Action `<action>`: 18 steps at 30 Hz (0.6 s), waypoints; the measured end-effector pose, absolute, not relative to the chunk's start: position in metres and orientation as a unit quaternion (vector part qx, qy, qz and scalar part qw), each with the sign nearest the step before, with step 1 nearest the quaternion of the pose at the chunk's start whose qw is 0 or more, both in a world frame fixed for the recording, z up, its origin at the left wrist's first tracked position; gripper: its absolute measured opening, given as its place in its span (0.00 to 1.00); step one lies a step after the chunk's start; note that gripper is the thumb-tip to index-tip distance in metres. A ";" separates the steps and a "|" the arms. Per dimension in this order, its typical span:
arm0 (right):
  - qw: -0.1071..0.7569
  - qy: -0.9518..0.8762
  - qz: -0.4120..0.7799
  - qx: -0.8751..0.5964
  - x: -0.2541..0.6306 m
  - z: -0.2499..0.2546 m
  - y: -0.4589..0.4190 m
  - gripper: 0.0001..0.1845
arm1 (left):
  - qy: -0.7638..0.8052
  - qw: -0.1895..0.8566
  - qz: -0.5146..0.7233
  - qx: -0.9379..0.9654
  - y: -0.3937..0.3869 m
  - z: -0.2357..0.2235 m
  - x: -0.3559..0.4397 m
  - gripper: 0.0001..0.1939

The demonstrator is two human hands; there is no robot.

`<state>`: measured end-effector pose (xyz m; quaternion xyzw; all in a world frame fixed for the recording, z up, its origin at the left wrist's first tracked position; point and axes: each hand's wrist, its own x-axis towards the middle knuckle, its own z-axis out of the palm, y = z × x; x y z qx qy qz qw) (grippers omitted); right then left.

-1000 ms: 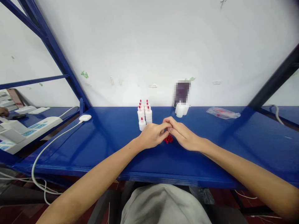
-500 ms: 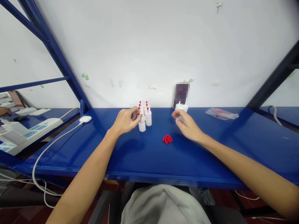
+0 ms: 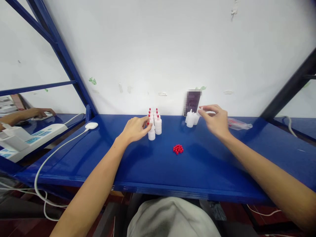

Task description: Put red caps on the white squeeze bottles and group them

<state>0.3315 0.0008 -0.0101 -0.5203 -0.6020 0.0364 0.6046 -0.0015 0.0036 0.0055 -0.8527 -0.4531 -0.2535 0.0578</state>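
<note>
Two rows of white squeeze bottles [image 3: 158, 127] with red tips stand upright left of the middle. My left hand [image 3: 135, 130] is closed, its thumb and fingers pinching the red cap at the top of the nearest bottle [image 3: 151, 134] in the left row. White bottles without red caps [image 3: 190, 120] stand in a small group further right. Beside them my right hand [image 3: 215, 120] pinches the white nozzle of an uncapped bottle [image 3: 198, 112], which its fingers partly cover. Between the two groups, closer to me, lies a cluster of small red caps [image 3: 178, 149] on the blue table [image 3: 158, 168].
A blurred dark upright object [image 3: 193, 99] leans against the wall behind the uncapped bottles. A clear plastic bag [image 3: 239, 124] lies at right. To the left are a white round device [image 3: 91, 125] with a cable, a power strip [image 3: 41, 136] and another person's hand [image 3: 39, 113].
My right hand has moved right and slightly up, from in front of the uncapped bottles to their right side, uncovering them. My left hand stays at the nearest capped bottle.
</note>
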 end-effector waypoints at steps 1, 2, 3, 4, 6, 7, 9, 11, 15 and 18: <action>0.605 -0.596 0.039 -0.526 0.336 -0.008 0.006 0.14 | -0.452 0.060 -0.251 -0.854 0.004 0.005 -0.002 0.14; 0.603 -0.591 0.041 -0.534 0.339 -0.006 0.011 0.14 | -0.452 0.061 -0.249 -0.855 0.004 0.005 -0.002 0.14; 0.598 -0.588 0.043 -0.543 0.342 -0.005 0.016 0.14 | -0.452 0.060 -0.249 -0.854 0.004 0.004 -0.002 0.14; 0.588 -0.588 0.045 -0.554 0.345 -0.004 0.021 0.14 | -0.453 0.058 -0.250 -0.854 0.004 0.004 -0.001 0.14; 0.558 -0.594 0.050 -0.577 0.347 -0.003 0.029 0.13 | -0.455 0.052 -0.255 -0.852 0.004 0.003 -0.002 0.14; 0.542 -0.600 0.049 -0.587 0.347 -0.004 0.032 0.12 | -0.456 0.049 -0.258 -0.850 0.005 0.002 -0.002 0.14; 0.514 -0.612 0.043 -0.600 0.345 -0.005 0.037 0.11 | -0.457 0.041 -0.263 -0.849 0.005 0.002 -0.002 0.13; 0.492 -0.624 0.028 -0.606 0.342 -0.006 0.041 0.10 | -0.454 0.035 -0.269 -0.849 0.005 0.002 -0.002 0.13; 0.444 -0.650 0.004 -0.617 0.339 -0.011 0.045 0.10 | -0.429 0.044 -0.329 -0.840 0.002 0.003 0.001 0.12; 0.423 -0.665 0.016 -0.615 0.338 -0.014 0.042 0.13 | -0.376 0.067 -0.402 -0.832 -0.003 0.002 0.008 0.10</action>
